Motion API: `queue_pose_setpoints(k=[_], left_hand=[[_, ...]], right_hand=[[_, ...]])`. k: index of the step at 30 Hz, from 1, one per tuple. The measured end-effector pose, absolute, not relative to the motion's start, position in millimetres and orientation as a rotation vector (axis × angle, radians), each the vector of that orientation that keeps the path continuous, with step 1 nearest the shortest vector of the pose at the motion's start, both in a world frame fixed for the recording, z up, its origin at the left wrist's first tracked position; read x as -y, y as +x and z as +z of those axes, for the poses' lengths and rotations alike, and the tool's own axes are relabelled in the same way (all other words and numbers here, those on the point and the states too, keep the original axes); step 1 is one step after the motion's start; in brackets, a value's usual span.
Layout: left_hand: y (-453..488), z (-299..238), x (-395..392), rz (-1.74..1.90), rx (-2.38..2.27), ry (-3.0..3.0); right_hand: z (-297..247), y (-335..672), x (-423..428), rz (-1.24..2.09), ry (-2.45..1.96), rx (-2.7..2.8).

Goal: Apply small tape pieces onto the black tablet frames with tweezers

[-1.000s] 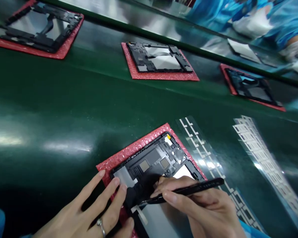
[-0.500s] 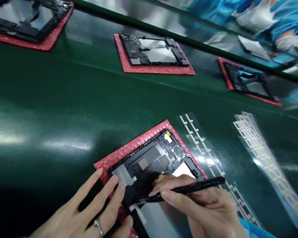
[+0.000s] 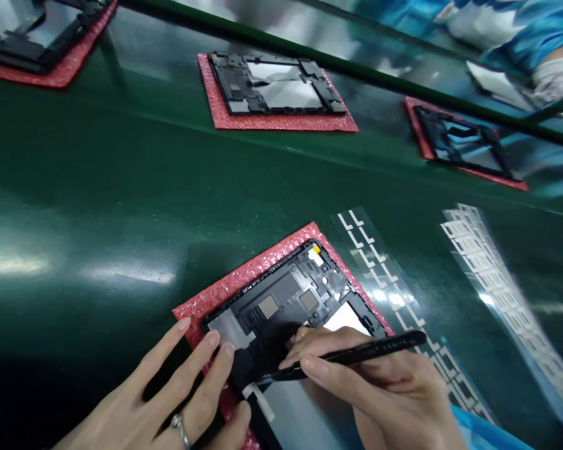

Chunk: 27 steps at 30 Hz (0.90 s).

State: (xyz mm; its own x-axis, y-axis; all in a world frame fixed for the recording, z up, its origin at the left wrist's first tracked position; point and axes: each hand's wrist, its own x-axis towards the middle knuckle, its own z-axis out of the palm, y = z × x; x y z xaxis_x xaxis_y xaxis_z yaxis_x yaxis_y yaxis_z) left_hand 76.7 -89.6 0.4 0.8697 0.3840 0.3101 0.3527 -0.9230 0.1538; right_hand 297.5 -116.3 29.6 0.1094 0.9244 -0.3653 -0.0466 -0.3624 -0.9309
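A tablet housing (image 3: 281, 287) with black and grey inner parts lies on red bubble wrap (image 3: 244, 275) in front of me. My left hand (image 3: 187, 394), a ring on one finger, is spread, its fingertips along the left edge of the housing and wrap. My right hand (image 3: 380, 381) grips black tweezers (image 3: 347, 356) like a pen. The tweezer tips are down by a white L-shaped strip (image 3: 263, 401) on the housing; whether they touch it I cannot tell. My right fingers hide part of the housing's middle.
Clear sheets of white L-shaped pieces (image 3: 375, 262) lie right of the housing, and a fanned stack of strips (image 3: 502, 294) further right. Across the green surface (image 3: 122, 181), more housings (image 3: 281, 87) rest on red wrap. A person's gloved hand (image 3: 551, 78) shows at top right.
The far housings appear further left and slightly higher in view. The other person's gloved hand has shifted right. My hands and the tweezers keep almost the same place on the near housing.
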Motion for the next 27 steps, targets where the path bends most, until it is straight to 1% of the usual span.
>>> queue_pose_setpoints(k=[12, 27], left_hand=[[80, 2, 88, 0.47, -0.59, 2.986], [84, -11, 98, 0.524, -0.626, 2.98]], right_hand=[[27, 298, 119, 1.381, -1.478, 0.94], [23, 302, 119, 1.35, -1.461, 1.051]])
